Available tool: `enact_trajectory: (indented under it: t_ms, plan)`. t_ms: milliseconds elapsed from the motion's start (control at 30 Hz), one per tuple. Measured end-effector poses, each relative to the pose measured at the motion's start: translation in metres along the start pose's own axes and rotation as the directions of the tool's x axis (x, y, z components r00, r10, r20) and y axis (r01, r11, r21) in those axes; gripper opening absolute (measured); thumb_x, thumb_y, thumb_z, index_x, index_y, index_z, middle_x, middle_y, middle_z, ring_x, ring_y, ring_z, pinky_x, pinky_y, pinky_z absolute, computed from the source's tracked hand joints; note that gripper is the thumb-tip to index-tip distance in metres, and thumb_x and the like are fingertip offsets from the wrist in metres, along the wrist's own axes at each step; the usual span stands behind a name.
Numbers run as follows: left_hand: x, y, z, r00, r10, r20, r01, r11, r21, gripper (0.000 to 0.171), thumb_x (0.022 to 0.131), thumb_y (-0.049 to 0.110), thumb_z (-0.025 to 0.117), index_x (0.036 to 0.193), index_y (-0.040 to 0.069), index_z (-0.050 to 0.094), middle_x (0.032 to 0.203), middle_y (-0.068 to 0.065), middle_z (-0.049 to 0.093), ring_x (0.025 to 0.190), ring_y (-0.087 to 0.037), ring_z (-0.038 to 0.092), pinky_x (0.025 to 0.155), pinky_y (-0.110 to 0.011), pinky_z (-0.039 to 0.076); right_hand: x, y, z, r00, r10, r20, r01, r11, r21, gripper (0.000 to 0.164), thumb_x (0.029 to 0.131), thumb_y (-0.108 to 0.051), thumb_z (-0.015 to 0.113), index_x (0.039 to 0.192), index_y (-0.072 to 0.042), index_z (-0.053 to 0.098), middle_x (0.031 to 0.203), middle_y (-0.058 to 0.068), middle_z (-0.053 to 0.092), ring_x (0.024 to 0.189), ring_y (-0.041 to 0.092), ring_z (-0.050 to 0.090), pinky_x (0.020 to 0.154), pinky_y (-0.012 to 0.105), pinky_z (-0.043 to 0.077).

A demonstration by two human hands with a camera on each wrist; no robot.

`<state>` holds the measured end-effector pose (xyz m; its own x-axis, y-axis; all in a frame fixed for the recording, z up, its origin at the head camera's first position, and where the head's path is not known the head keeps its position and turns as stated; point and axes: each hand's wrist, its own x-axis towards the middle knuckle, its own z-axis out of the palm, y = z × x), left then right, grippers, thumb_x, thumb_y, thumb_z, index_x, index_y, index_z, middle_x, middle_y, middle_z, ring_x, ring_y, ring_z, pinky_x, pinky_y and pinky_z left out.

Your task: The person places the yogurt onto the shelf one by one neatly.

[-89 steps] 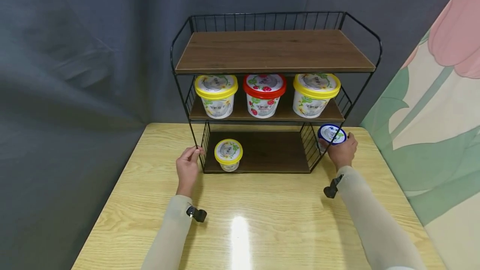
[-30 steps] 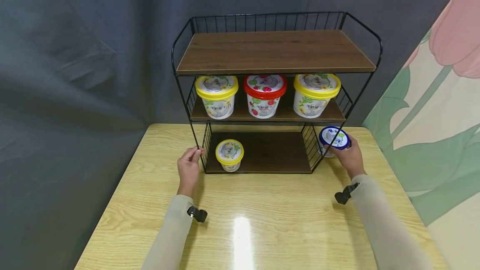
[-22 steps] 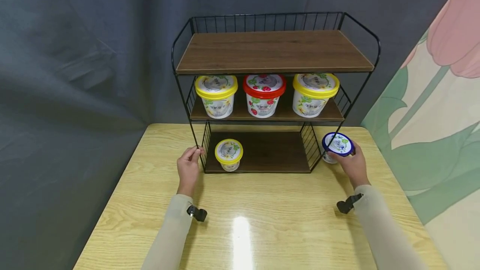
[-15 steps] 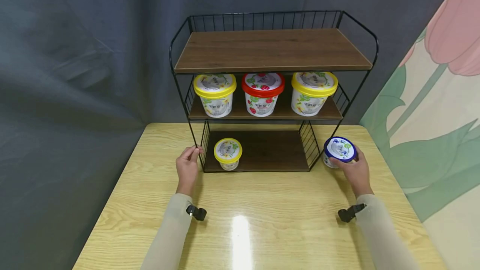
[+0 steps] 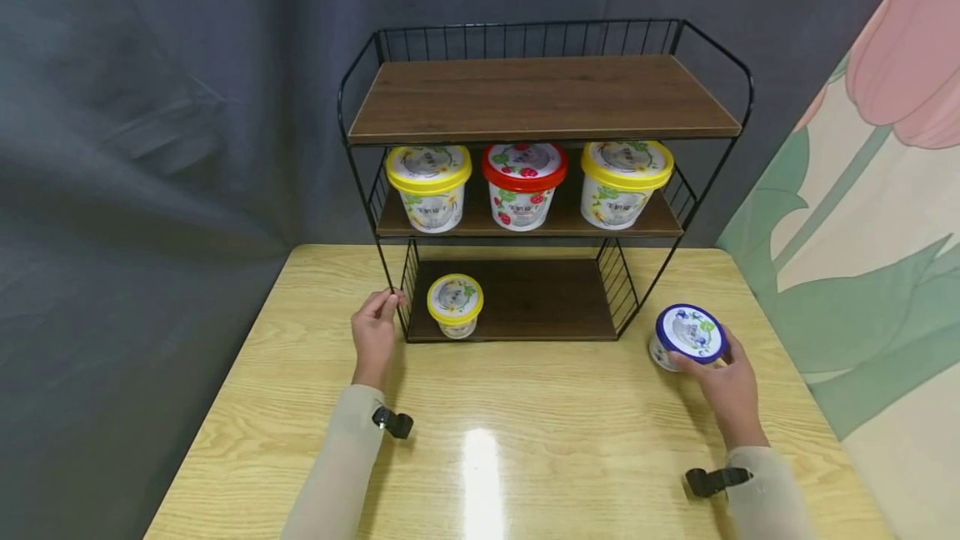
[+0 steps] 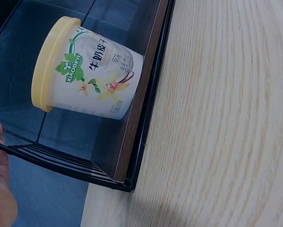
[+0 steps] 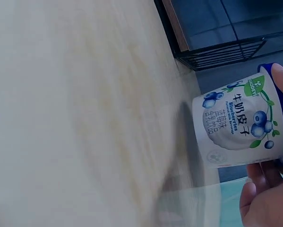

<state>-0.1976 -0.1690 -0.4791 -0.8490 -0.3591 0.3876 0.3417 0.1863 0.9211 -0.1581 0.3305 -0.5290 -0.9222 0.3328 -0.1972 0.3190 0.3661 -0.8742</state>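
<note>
My right hand (image 5: 726, 386) grips a white tub with a blue lid (image 5: 691, 333) by its upper part, to the right of the rack. Blueberries are printed on this tub's side (image 7: 238, 124) in the right wrist view, where its shadow falls on the tabletop. At the rack's lower left, my left hand (image 5: 375, 336) pinches the black wire side post; thumb and fingers meet around the wire. Just inside that post, a small yellow-lidded tub (image 5: 455, 307) stands upright on the bottom board. The left wrist view shows the same yellow-lidded tub (image 6: 89, 71) near the held wire.
A three-tier black wire rack with brown boards (image 5: 543, 98) stands at the table's back. On its middle board are a yellow-lidded tub (image 5: 429, 190), a red-lidded tub (image 5: 523, 187) and another yellow-lidded tub (image 5: 627, 186). A grey curtain (image 5: 187, 107) hangs behind; a flowered panel (image 5: 885, 273) stands at right.
My right hand has brought the blue-lidded tub from beside the rack's right end forward and rightward, towards the table's front. My left hand stays on the wire post.
</note>
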Motion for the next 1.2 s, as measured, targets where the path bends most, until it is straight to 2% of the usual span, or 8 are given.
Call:
enact_trajectory:
  t_ms: [167,233,300,400,567,833,933,1200]
  plan:
    - [-0.001,0.001,0.0,1.0,-0.024,0.002,0.024,1.0,0.006,0.018,0.096,-0.001,0.06,0.099,-0.016,0.07,0.099,-0.036,0.066,0.085,-0.01,0.068,0.083,-0.009,0.052,-0.021,0.008,0.001,1.0,-0.003,0.021,0.004,0.998,-0.063,0.115,0.083,-0.047,0.079,0.161,-0.015,0.001,0.164,0.024,0.017,0.143,0.048,0.029,0.112,0.064,0.032]
    - [-0.001,0.001,0.0,1.0,-0.03,-0.006,0.03,1.0,0.008,0.018,0.096,-0.001,0.06,0.098,-0.015,0.071,0.098,-0.035,0.066,0.084,-0.004,0.067,0.084,-0.009,0.051,-0.027,0.008,0.004,0.999,-0.008,0.035,0.011,0.997,-0.081,0.115,0.082,-0.045,0.08,0.161,-0.014,0.002,0.163,0.026,0.02,0.142,0.047,0.031,0.11,0.059,0.035]
    - [0.0,0.001,0.0,1.0,-0.029,-0.005,0.029,1.0,0.006,0.019,0.096,-0.001,0.06,0.099,-0.016,0.07,0.098,-0.035,0.066,0.084,-0.006,0.067,0.084,-0.009,0.052,-0.031,0.005,0.009,0.999,-0.017,0.046,0.021,0.996,-0.085,0.116,0.081,-0.042,0.082,0.161,-0.014,0.004,0.162,0.026,0.022,0.14,0.044,0.033,0.106,0.051,0.039]
    - [0.0,0.001,0.0,1.0,-0.027,0.0,0.027,1.0,0.007,0.019,0.096,-0.002,0.059,0.1,-0.017,0.07,0.099,-0.035,0.066,0.086,-0.02,0.07,0.083,-0.009,0.052,-0.036,-0.002,0.017,0.997,-0.028,0.069,0.034,0.996,-0.085,0.117,0.079,-0.041,0.084,0.161,-0.014,0.004,0.162,0.025,0.024,0.138,0.041,0.035,0.102,0.044,0.039]
    - [-0.001,0.002,0.0,0.999,-0.034,0.003,0.034,0.999,0.004,0.019,0.096,-0.002,0.059,0.101,-0.018,0.069,0.1,-0.036,0.066,0.094,-0.045,0.065,0.083,-0.009,0.052,-0.039,-0.019,0.034,0.989,-0.086,0.124,0.096,0.992,-0.079,0.119,0.077,-0.042,0.085,0.161,-0.013,0.006,0.161,0.026,0.026,0.136,0.041,0.037,0.105,0.051,0.039]
    - [-0.001,0.002,-0.001,1.0,-0.03,0.008,0.029,1.0,0.004,0.019,0.096,-0.002,0.059,0.1,-0.017,0.07,0.1,-0.038,0.065,0.097,-0.054,0.061,0.083,-0.008,0.051,-0.031,-0.05,0.066,0.967,-0.161,0.197,0.176,0.982,-0.063,0.12,0.074,-0.044,0.086,0.161,-0.01,0.01,0.16,0.023,0.029,0.137,0.041,0.037,0.109,0.054,0.038]
    - [0.0,0.003,-0.001,1.0,-0.018,0.009,0.018,1.0,0.006,0.019,0.096,-0.002,0.06,0.101,-0.017,0.07,0.099,-0.038,0.065,0.094,-0.05,0.064,0.082,-0.008,0.052,-0.021,-0.057,0.079,0.961,-0.174,0.214,0.188,0.981,-0.047,0.121,0.073,-0.044,0.087,0.161,-0.01,0.011,0.159,0.024,0.03,0.139,0.042,0.037,0.112,0.057,0.036]
    - [0.0,0.002,-0.001,1.0,-0.022,0.002,0.022,1.0,-0.018,0.017,0.095,-0.004,0.06,0.1,-0.017,0.07,0.098,-0.038,0.066,0.084,-0.017,0.069,0.083,-0.009,0.052,0.005,-0.077,0.115,0.943,-0.209,0.257,0.214,0.977,0.01,0.121,0.071,-0.042,0.089,0.16,-0.008,0.015,0.159,0.024,0.029,0.146,0.04,0.032,0.12,0.055,0.029]
